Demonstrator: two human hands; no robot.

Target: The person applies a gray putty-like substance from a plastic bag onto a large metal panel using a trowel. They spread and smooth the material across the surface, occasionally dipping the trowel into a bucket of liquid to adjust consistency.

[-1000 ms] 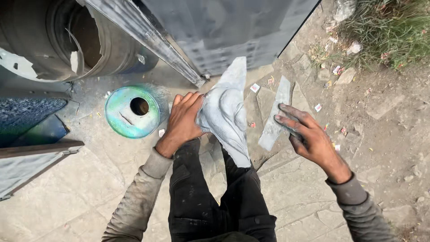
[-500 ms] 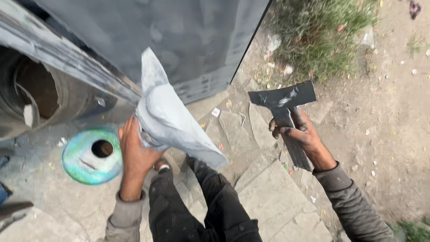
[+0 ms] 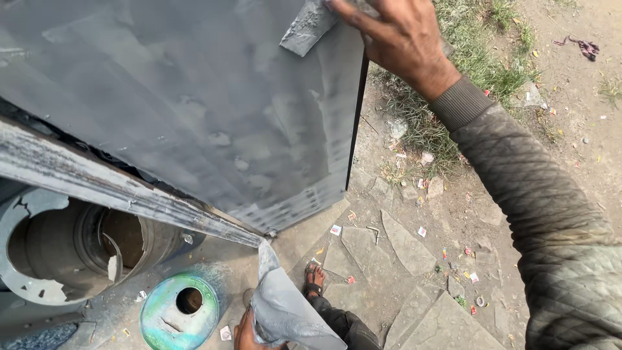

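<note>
My right hand [image 3: 402, 39] is raised at the top of the view and grips a scraper. Its wide grey blade [image 3: 308, 26] lies flat against a large grey metal panel [image 3: 194, 116], near the panel's right edge. The handle is hidden under my fingers. At the bottom edge my left hand [image 3: 245, 336] holds a bent grey sheet [image 3: 285, 311] smeared with grey paste, just below the panel's lower corner. Only part of that hand shows.
A round green tin with a hole in its lid [image 3: 184, 308] stands on the stone paving left of my left hand. A rusty open drum [image 3: 71, 246] lies at the far left. My sandalled foot [image 3: 315, 275] rests on cracked slabs. Grass [image 3: 479, 58] and litter lie right.
My right hand has lifted the scraper from waist height up onto the grey panel. My left hand with the grey sheet has dropped towards the bottom of the view.
</note>
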